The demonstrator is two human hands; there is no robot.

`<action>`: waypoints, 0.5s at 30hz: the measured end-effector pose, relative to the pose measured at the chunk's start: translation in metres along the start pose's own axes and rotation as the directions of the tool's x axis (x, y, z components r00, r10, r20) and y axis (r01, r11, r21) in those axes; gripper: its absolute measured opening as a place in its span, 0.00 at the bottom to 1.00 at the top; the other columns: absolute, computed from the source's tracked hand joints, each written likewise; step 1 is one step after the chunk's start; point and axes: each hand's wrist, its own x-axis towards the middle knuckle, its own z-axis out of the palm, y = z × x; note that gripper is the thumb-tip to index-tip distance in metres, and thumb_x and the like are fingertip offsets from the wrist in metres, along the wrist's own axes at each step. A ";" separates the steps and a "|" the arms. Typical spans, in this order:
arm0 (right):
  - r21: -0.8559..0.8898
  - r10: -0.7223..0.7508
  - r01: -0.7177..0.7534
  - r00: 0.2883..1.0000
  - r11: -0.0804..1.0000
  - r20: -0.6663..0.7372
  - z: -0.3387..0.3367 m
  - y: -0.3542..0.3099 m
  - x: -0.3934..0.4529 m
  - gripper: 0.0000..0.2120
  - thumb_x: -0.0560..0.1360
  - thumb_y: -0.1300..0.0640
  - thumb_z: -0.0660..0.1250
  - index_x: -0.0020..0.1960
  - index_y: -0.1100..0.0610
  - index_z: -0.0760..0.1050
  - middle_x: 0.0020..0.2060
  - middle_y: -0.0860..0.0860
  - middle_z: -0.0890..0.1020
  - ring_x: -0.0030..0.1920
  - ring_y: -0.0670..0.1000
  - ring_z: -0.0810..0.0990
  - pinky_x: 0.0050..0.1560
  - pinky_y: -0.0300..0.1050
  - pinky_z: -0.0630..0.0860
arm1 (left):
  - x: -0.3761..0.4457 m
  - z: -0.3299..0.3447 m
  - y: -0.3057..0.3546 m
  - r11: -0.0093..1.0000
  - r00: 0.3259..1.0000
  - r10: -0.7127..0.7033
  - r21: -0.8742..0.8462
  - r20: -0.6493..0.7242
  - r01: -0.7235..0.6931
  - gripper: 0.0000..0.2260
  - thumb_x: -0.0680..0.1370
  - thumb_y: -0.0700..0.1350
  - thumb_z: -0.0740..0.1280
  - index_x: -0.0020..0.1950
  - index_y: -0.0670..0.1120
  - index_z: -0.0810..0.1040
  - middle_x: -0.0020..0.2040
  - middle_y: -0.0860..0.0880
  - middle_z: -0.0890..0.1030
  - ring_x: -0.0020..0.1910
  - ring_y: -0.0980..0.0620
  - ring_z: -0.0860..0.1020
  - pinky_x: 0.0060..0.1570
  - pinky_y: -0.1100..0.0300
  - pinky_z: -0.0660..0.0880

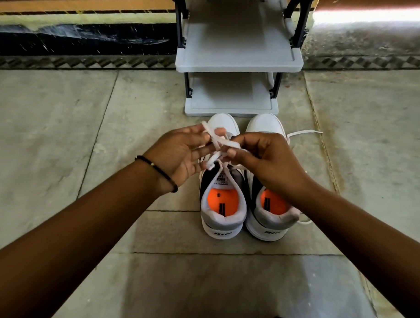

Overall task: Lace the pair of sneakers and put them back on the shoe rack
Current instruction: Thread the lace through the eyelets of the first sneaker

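Stone floor (60, 121); both hands' fingers pinch flat white lace (219, 144) over left sneaker (223, 201), knot apparently half-formed.

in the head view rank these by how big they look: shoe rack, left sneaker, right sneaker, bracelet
1. shoe rack, largest, though its top is cropped.
2. left sneaker and right sneaker: alike, and the hands cover parts of both, so no ranking between them.
3. bracelet on the left wrist, smallest.
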 end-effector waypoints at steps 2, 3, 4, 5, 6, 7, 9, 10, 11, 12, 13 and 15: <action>-0.044 -0.006 0.004 0.999 0.999 -0.046 -0.002 -0.003 -0.001 0.06 0.76 0.59 0.65 0.46 0.56 0.81 0.38 0.55 0.85 0.40 0.57 0.82 0.43 0.54 0.78 | 0.001 -0.002 0.002 0.990 0.993 -0.009 -0.140 -0.119 -0.008 0.07 0.78 0.40 0.59 0.48 0.46 0.77 0.43 0.52 0.83 0.42 0.55 0.82 0.46 0.59 0.77; -0.068 -0.005 -0.001 0.997 0.998 -0.082 -0.004 -0.004 0.000 0.07 0.76 0.58 0.65 0.46 0.55 0.81 0.38 0.56 0.84 0.40 0.59 0.81 0.42 0.55 0.77 | 0.002 -0.004 0.001 0.984 0.985 -0.016 -0.180 -0.174 -0.016 0.07 0.78 0.42 0.61 0.44 0.46 0.77 0.37 0.53 0.84 0.38 0.56 0.82 0.42 0.61 0.78; -0.093 0.001 -0.012 0.992 0.996 -0.125 -0.008 -0.004 0.002 0.07 0.76 0.57 0.64 0.45 0.54 0.81 0.37 0.55 0.84 0.39 0.58 0.80 0.42 0.55 0.77 | 0.001 -0.005 0.000 0.977 0.977 -0.019 -0.209 -0.214 -0.027 0.08 0.78 0.43 0.61 0.42 0.46 0.77 0.32 0.54 0.84 0.34 0.58 0.82 0.38 0.62 0.79; -0.118 0.005 -0.025 0.986 0.993 -0.169 -0.012 -0.003 0.003 0.08 0.76 0.56 0.64 0.44 0.52 0.81 0.36 0.53 0.83 0.37 0.54 0.80 0.42 0.53 0.77 | 0.001 -0.007 -0.002 0.969 0.970 -0.021 -0.242 -0.242 -0.039 0.09 0.78 0.44 0.61 0.40 0.46 0.77 0.29 0.54 0.83 0.30 0.59 0.81 0.34 0.65 0.79; -0.142 0.011 -0.042 0.977 0.989 -0.212 -0.016 -0.001 0.004 0.08 0.76 0.55 0.64 0.42 0.50 0.81 0.36 0.51 0.82 0.37 0.51 0.79 0.42 0.52 0.76 | 0.002 -0.010 -0.004 0.961 0.964 -0.028 -0.273 -0.263 -0.047 0.10 0.78 0.44 0.61 0.39 0.45 0.76 0.27 0.53 0.82 0.27 0.60 0.80 0.30 0.67 0.78; -0.168 0.017 -0.060 0.968 0.984 -0.248 -0.021 0.001 0.004 0.09 0.76 0.54 0.64 0.40 0.49 0.81 0.35 0.51 0.82 0.36 0.50 0.78 0.42 0.50 0.75 | 0.002 -0.013 -0.007 0.953 0.960 -0.036 -0.297 -0.279 -0.051 0.11 0.79 0.45 0.60 0.39 0.45 0.76 0.27 0.54 0.81 0.24 0.60 0.78 0.26 0.68 0.76; -0.214 0.034 -0.104 0.951 0.971 -0.308 -0.031 0.005 0.002 0.11 0.77 0.53 0.63 0.39 0.52 0.81 0.34 0.53 0.82 0.34 0.52 0.79 0.40 0.49 0.75 | 0.003 -0.022 -0.009 0.962 0.946 -0.035 -0.267 -0.322 -0.056 0.12 0.80 0.46 0.58 0.40 0.46 0.76 0.28 0.55 0.80 0.19 0.62 0.72 0.21 0.71 0.69; -0.233 0.046 -0.131 0.940 0.964 -0.338 -0.035 0.007 0.001 0.12 0.77 0.54 0.62 0.39 0.54 0.81 0.33 0.53 0.82 0.33 0.52 0.78 0.38 0.48 0.75 | 0.003 -0.027 -0.010 0.976 0.933 -0.024 -0.210 -0.358 -0.056 0.12 0.80 0.47 0.57 0.41 0.47 0.76 0.27 0.56 0.81 0.18 0.62 0.69 0.19 0.72 0.65; -0.251 0.059 -0.161 0.928 0.954 -0.369 -0.038 0.008 0.001 0.12 0.77 0.54 0.62 0.39 0.55 0.80 0.32 0.54 0.82 0.31 0.52 0.77 0.38 0.47 0.74 | 0.004 -0.034 -0.010 0.986 0.918 -0.018 -0.161 -0.396 -0.051 0.11 0.80 0.47 0.57 0.42 0.48 0.75 0.26 0.57 0.81 0.17 0.61 0.66 0.19 0.72 0.62; -0.268 0.071 -0.187 0.918 0.945 -0.391 -0.041 0.010 0.001 0.14 0.77 0.54 0.62 0.39 0.58 0.80 0.31 0.57 0.81 0.30 0.51 0.76 0.37 0.46 0.72 | 0.005 -0.042 -0.009 0.989 0.903 -0.024 -0.145 -0.429 -0.043 0.10 0.80 0.47 0.57 0.43 0.49 0.75 0.26 0.58 0.81 0.16 0.61 0.65 0.18 0.71 0.60; -0.285 0.083 -0.209 0.914 0.935 -0.397 -0.044 0.010 0.001 0.15 0.77 0.54 0.61 0.38 0.60 0.79 0.31 0.60 0.80 0.30 0.52 0.74 0.36 0.45 0.70 | 0.004 -0.050 -0.008 0.986 0.889 -0.040 -0.164 -0.457 -0.040 0.10 0.80 0.47 0.57 0.42 0.50 0.74 0.26 0.58 0.81 0.16 0.60 0.64 0.17 0.71 0.58; -0.336 0.092 -0.230 0.920 0.913 -0.380 -0.050 0.012 0.000 0.16 0.76 0.54 0.62 0.37 0.63 0.79 0.31 0.63 0.80 0.30 0.56 0.75 0.35 0.44 0.70 | 0.002 -0.065 -0.005 0.977 0.859 -0.055 -0.206 -0.509 -0.060 0.09 0.80 0.47 0.57 0.42 0.51 0.73 0.24 0.58 0.80 0.16 0.60 0.63 0.16 0.71 0.57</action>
